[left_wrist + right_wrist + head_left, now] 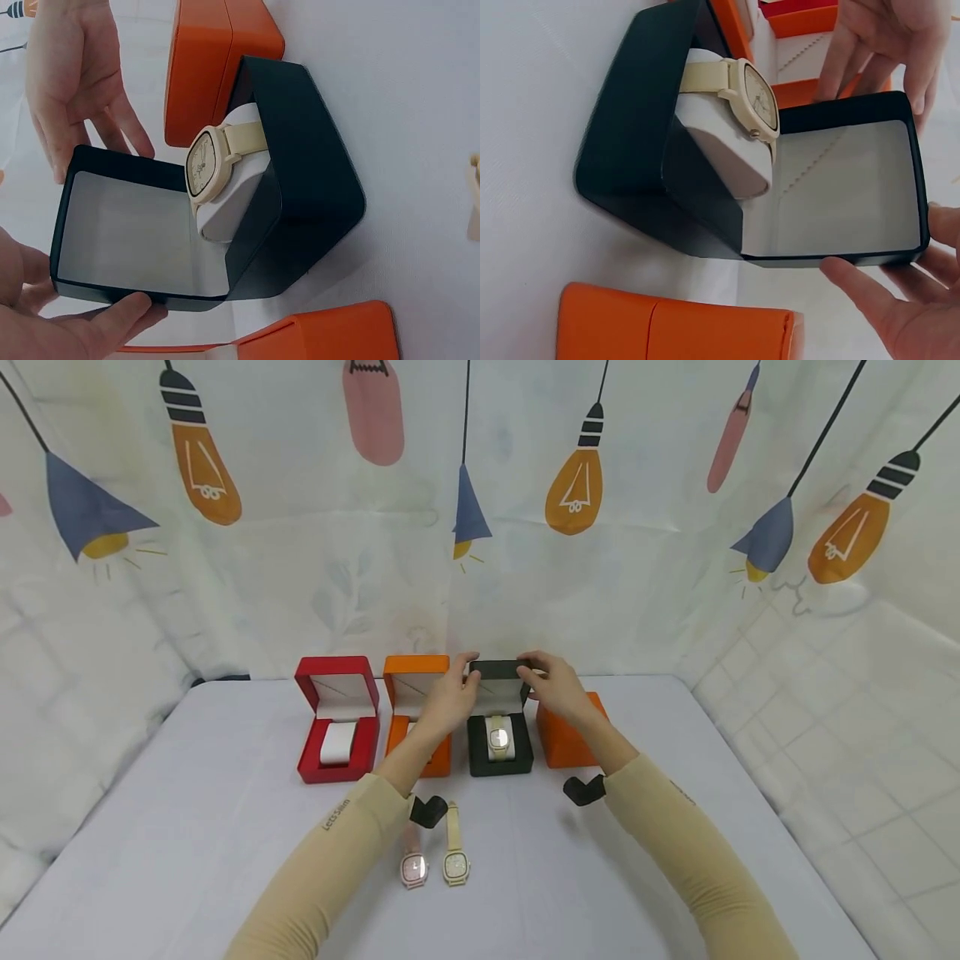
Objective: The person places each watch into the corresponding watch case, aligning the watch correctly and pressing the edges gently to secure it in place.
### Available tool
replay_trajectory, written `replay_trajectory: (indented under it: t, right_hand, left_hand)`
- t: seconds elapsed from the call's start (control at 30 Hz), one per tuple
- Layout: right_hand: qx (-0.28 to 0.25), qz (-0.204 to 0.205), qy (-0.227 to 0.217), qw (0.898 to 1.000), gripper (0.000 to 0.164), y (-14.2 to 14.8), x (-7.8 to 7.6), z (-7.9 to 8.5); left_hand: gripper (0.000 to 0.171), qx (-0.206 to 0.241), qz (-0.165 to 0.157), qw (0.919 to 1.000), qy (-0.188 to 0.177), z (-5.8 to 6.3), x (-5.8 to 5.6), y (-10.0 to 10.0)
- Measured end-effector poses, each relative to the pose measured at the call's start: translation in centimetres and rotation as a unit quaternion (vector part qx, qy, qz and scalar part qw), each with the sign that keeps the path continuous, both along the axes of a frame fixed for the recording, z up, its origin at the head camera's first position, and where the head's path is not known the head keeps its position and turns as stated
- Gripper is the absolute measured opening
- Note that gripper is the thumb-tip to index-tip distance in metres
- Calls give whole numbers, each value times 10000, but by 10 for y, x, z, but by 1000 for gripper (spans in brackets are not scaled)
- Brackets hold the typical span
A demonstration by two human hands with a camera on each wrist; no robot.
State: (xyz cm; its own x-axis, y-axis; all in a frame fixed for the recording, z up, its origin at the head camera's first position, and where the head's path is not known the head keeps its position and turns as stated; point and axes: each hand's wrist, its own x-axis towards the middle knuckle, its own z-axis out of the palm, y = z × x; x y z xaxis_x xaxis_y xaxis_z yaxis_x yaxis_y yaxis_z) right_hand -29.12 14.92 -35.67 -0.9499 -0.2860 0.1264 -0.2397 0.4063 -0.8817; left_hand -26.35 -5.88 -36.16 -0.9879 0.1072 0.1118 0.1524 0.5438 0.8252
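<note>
A dark green watch box (500, 768) stands with its lid (497, 697) raised. Inside sits a cream watch (498, 740), wrapped round a white cushion (724, 154). My left hand (448, 700) holds the lid's left side, its thumb and fingers at the upper corner. On the opposite side, my right hand (557, 687) grips the other upper corner between thumb and fingers. Both wrist views show the lid's pale lining framed by the two hands.
Left of the green box are an open orange box (417, 665), partly behind my left arm, and an open red box (336, 773) with a white cushion. A closed orange box (564, 742) stands right. Nearer lie a pink watch (413, 867) and a yellowish watch (455, 865).
</note>
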Motion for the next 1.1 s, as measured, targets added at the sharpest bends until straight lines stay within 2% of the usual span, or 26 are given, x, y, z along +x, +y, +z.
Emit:
replay_trajectory:
  t: [0.2,0.43,0.6,0.83,1.1]
  right_hand:
    - [97,-56,103,9999,39,1,1,-3]
    - [455,-46,476,9978,36,0,5,-5]
    - [499,-61,388,9980,37,0,7,-2]
    - [873,-80,418,9953,38,-1,10,2]
    - [1031,128,493,9934,36,0,13,3]
  left_hand:
    - [44,-169,-15,9998,122,0,2,1]
    - [36,-190,41,9995,236,-1,2,2]
    - [35,-363,1,9981,489,-2,1,4]
    - [41,-532,-132,9966,617,-1,2,5]
    - [38,-526,-245,9953,774,-4,5,3]
